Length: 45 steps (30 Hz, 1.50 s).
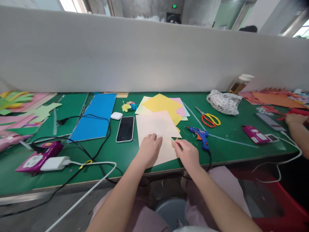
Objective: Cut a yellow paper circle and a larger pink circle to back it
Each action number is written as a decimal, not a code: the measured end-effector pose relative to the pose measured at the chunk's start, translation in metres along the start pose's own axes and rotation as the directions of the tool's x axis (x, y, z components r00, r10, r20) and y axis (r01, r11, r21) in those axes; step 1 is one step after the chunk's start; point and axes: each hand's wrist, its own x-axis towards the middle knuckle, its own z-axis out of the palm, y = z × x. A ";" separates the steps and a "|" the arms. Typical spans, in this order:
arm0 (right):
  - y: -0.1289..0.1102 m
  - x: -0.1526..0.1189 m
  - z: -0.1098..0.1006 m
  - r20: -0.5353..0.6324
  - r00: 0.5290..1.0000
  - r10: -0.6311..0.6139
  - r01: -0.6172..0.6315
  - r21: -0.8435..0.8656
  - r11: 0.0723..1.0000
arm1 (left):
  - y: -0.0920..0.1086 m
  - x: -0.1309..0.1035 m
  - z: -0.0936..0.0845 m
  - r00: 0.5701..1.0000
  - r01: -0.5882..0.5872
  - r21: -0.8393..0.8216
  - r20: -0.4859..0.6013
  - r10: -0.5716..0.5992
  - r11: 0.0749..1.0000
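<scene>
Pale pink paper point(158, 124) lies at the table's front edge, with a line or edge running across it at hand height. My left hand point(151, 147) rests on this paper, fingers stretched out and lying flat. To its right, my right hand point(187, 154) pinches a small tan piece point(173, 142) at that line; its kind is too small to make out. Yellow paper point(160, 102) and other coloured sheets lie partly under the pink paper. A blue glue gun point(201, 135) is just beyond my right hand, and scissors point(209, 118) lie farther back.
A phone point(125, 129), an earphone case point(116, 116) and a blue board point(96, 116) lie left. Cables cross from a purple power strip point(41, 157). On the right are a cloth bundle point(224, 102), a bottle point(240, 83) and another person's hand point(295, 120). A white partition point(154, 58) stands behind.
</scene>
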 end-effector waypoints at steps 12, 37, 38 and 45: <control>-0.021 -0.017 -0.003 -0.060 0.946 -0.319 0.321 0.022 0.947 | -0.002 0.002 0.016 1.000 0.015 0.164 -0.001 -0.016 0.986; 0.003 0.042 -0.015 0.287 0.928 0.238 -0.214 -0.112 0.970 | -0.022 -0.006 0.035 0.996 -0.073 0.117 -0.049 0.079 0.991; -0.006 0.042 -0.015 0.300 0.926 0.231 -0.201 -0.129 0.971 | -0.021 -0.006 0.034 0.996 -0.075 0.113 -0.048 0.081 0.991; -0.077 0.034 0.010 0.378 0.920 0.107 -0.084 -0.076 0.994 | -0.022 -0.006 0.034 0.992 -0.130 0.066 0.000 0.130 0.989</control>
